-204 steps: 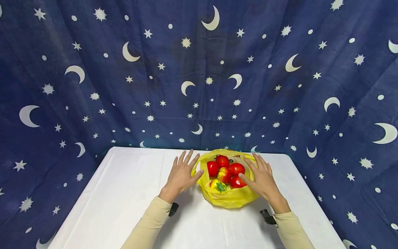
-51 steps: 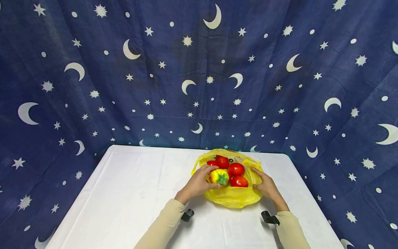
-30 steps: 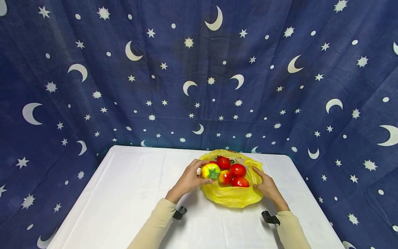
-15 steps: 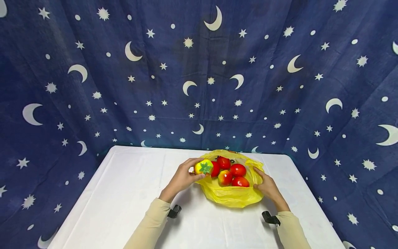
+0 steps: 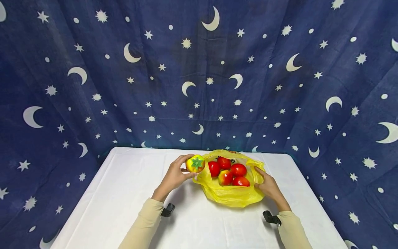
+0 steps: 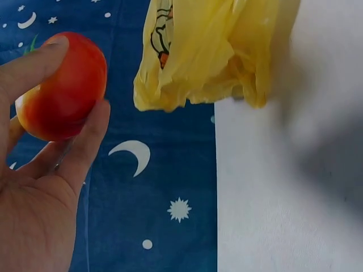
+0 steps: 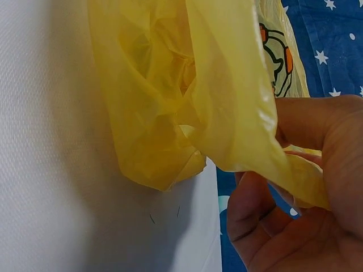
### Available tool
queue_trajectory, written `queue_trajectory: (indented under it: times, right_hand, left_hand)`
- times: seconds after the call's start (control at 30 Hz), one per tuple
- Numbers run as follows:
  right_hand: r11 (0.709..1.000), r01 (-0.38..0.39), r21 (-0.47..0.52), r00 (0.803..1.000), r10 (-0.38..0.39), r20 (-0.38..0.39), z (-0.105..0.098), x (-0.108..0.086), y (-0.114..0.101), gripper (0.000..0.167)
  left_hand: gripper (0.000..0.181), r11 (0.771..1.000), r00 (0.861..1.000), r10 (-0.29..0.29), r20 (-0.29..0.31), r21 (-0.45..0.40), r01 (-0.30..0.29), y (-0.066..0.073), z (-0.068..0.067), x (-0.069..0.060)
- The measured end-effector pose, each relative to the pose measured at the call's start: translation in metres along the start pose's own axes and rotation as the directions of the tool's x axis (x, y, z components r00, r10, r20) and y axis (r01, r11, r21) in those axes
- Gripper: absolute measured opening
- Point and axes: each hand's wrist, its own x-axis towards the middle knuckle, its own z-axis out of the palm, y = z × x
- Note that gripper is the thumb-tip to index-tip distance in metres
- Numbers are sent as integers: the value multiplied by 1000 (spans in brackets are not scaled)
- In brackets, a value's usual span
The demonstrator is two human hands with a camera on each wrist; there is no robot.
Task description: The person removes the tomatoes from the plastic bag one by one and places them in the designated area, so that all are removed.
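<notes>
My left hand (image 5: pixel 173 177) grips a glossy red-and-yellow tomato (image 5: pixel 195 164) with a green star-shaped top, held just past the left rim of a yellow plastic bag (image 5: pixel 230 197). The left wrist view shows thumb and fingers around this tomato (image 6: pixel 74 90), apart from the bag (image 6: pixel 215 51). At the bag's right side, my right hand (image 5: pixel 269 186) holds its rim; close up, the film of the bag (image 7: pixel 153 113) runs between thumb and fingers of that hand (image 7: pixel 349 147). Inside the open bag lie several red tomatoes (image 5: pixel 238 170), one of them partly yellow (image 5: pixel 225 177).
The bag stands toward the back of a table with a white cloth (image 5: pixel 118 193). Behind and beside the table hangs a dark blue curtain (image 5: pixel 174 86) with moons and stars. Black wrist mounts (image 5: pixel 168 210) sit under both forearms.
Open hands hovered by the bag at first. My left hand then took the tomato from the bag's front left and carried it left past the rim; my right hand took the bag's right edge.
</notes>
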Motion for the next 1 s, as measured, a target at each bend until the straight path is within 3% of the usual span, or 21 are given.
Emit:
queue_trajectory:
  times: [0.13,0.6,0.83,1.0]
  right_hand:
    - [1000,-5,-1,1000,5,1,1,-1,1,84]
    - [1000,0,23,1000,0,-6,1,0,2,83]
    - [1000,7,21,1000,-7,-9,1,-1,2,83]
    - [1000,-8,19,1000,8,-4,2,0,2,83]
  left_hand:
    - [69,999,1000,-11,-30,46,12,-4,-6,-1]
    - [70,997,986,-49,-157,53,58,-23,-25,4]
    - [70,991,964,-110,-242,50,126,-42,-30,7]
    - [71,980,949,-182,-256,26,195,-52,-33,7]
